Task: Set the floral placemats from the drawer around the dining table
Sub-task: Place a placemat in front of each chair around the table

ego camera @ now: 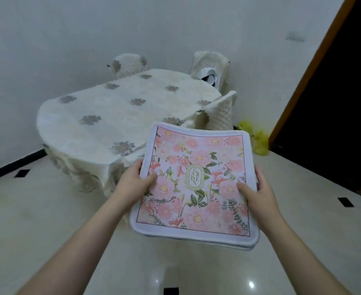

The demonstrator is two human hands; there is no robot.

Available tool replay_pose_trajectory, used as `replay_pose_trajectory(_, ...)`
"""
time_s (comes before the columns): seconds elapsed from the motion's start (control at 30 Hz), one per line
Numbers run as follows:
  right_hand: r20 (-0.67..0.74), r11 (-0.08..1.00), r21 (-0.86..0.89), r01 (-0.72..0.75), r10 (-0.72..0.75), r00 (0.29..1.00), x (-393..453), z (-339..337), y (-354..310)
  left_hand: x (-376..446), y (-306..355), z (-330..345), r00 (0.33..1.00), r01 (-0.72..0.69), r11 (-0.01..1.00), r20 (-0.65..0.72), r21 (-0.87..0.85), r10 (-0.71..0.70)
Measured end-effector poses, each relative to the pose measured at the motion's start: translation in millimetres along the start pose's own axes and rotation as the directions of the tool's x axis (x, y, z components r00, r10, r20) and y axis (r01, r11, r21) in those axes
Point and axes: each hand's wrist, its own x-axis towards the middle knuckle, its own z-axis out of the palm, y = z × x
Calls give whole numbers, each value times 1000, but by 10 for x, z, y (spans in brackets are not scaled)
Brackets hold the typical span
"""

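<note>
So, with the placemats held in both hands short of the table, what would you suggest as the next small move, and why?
Probably step up to the table and free the top mat. Both the left hand and right hand grip the stack of placemats, which hangs over the floor, and no mat is laid yet.

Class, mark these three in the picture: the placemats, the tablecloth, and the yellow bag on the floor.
placemats [196, 184]: head view, on the oval "Garden" label of the top mat.
tablecloth [115, 109]: head view, on the flat top between flower motifs.
yellow bag [259, 141]: head view, on its crumpled middle.
</note>
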Motion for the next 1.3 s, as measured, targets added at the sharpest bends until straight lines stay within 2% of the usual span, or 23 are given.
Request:
replay_pose_trajectory(0.1,104,999,-15,44,-42,994,261,510,-104,42,-202,-402,993,58,997,-103,-42,-62)
replay_pose_trajectory(0.4,331,996,50,75,-87,940,1032,1752,-225,375,-647,-1184,932,174,972,-291,-156,-214)
replay_pose_trajectory(0.57,456,998,28,56,-63,888,1449,2313,-294,526,-748,-1458,861,242,950,-409,-197,-304)
replay_pose_trajectory(0.8,645,994,21,107,-95,758,1823,3138,-514,609,-832,-1831,734,289,921,-557,-260,-388)
replay_pose_trajectory(0.97,717,996,52,67,-84,692,1903,3620,-614,623,-900,-2111,668,327,913,-624,-244,-406)
replay_pose_trajectory(1.07,745,996,49,71,-84,662,1910,3887,-631,637,-1011,-2269,643,332,897,-625,-294,-443)
replay_pose_trajectory(1.17,759,998,22,59,-55,649,1889,4147,-607,669,-1172,-2445,624,336,882,-622,-331,-472)
replay_pose_trajectory(1.3,764,997,-20,75,-33,645,1840,4531,-559,714,-1399,-2717,624,351,890,-636,-291,-454)
